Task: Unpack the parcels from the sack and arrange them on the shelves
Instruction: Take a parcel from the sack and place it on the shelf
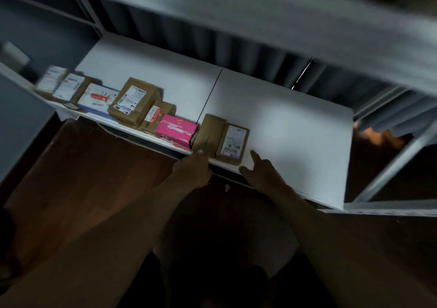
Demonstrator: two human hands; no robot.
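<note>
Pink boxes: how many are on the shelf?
1. The pink box sits at the shelf's front edge, between brown parcels, just left of the left hand. Others could be hidden by blur.

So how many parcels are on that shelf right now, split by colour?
Brown cardboard: 5, namely far-left box, large box, small box, plain box, labelled box
White and blue: 1, flat parcel
Pink: 1, pink box
Total: 7, though the blurred left end could hide another.
</note>
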